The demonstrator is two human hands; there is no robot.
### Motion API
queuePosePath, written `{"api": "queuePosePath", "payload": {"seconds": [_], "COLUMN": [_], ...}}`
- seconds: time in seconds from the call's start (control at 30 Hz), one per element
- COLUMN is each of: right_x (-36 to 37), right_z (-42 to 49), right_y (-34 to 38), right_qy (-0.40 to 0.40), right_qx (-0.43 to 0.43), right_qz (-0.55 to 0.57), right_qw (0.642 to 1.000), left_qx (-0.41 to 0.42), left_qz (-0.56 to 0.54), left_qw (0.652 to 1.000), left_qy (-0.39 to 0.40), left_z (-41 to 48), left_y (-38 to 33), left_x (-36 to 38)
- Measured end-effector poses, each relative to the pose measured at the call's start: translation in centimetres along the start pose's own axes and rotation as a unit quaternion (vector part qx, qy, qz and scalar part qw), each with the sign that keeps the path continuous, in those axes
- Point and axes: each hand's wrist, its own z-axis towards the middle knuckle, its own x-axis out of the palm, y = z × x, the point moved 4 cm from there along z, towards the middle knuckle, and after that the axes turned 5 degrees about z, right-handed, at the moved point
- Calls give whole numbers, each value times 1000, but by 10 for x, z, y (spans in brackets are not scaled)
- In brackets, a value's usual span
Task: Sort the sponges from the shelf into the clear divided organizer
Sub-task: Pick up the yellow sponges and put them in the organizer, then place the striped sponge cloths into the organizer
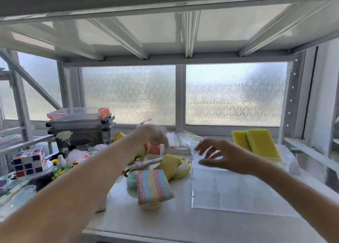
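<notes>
**Both hands over the shelf, sponges waiting beside the clear organizer**

The clear divided organizer (229, 191) stood on the white shelf (165, 222), right of centre and near the front edge. Just left of it lay a striped pastel sponge (154, 187), tilted, with a pale blue-green piece partly hidden under its left side. Behind that sat a yellow sponge (171, 163) with rounded lobes, close to the organizer's left wall. A stack of two yellow rectangular sponges (256, 143) leaned at the far right, beyond the organizer.

The left hand (153, 135) reached to the far middle of the shelf, fingers curled downward; motion blur made it hard to say whether it pinched a thin clear panel (162, 151) standing beneath it or only hovered there. The right hand (220, 154) hung above the organizer's far left corner with fingers spread and loose, holding nothing.

At the left, apart from the sponges, a puzzle cube (29, 162) rested on a round dish, and stacked lidded bins (80, 125) stood farther back against the frosted window (234, 94).
</notes>
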Motion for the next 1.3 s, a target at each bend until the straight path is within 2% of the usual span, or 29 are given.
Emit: {"api": "queuePosePath", "payload": {"seconds": [0.03,0.1,0.2,0.3,0.37,0.43,0.5,0.57,0.63,0.7,0.77,0.87,0.93,1.03,1.13,1.2,1.3], "right_x": [33,87,128,133,126,108,71,21,-30,-68,-91,-103,-96,-76,-68,-69,-64], "right_z": [3,10,18,19,18,17,18,19,18,17,21,33,42,48,43,36,27], "right_y": [7,11,15,24,32,44,50,45,32,18,0,-41,-70,-96,-104,-95,-56], "right_qy": [73,146,144,83,59,18,-60,-164,-259,-305,-308,-279,-223,-142,-144,-210,-315], "right_qx": [-1,-8,-32,-73,-101,-140,-166,-145,-101,-55,0,83,133,184,220,210,79], "right_qz": [-45,-158,-243,-263,-221,-171,-141,-110,-85,-84,-85,-91,-96,-107,-182,-228,-256], "right_qw": [996,977,959,958,968,975,974,969,957,947,948,952,961,967,947,927,910], "left_qx": [-25,-41,-49,-51,-51,-63,-61,-49,-41,-10,11,16,36,43,-8,-33,-35], "left_qz": [11,12,-45,-78,-66,-66,-98,-194,-305,-396,-434,-461,-472,-388,-279,-282,-267], "left_qw": [999,996,997,993,989,976,937,878,830,810,815,825,832,895,945,946,945], "left_qy": [35,79,26,-77,-121,-198,-329,-436,-465,-431,-384,-328,-288,-217,-171,-159,-184], "left_z": [-9,-23,-31,-34,-33,-37,-47,-59,-61,-53,-42,-22,-4,15,28,29,16], "left_y": [20,42,52,57,61,67,72,70,56,27,-9,-49,-67,-87,-89,-74,-27], "left_x": [12,38,71,84,83,65,34,1,-22,-29,-25,-7,8,28,35,30,14]}}
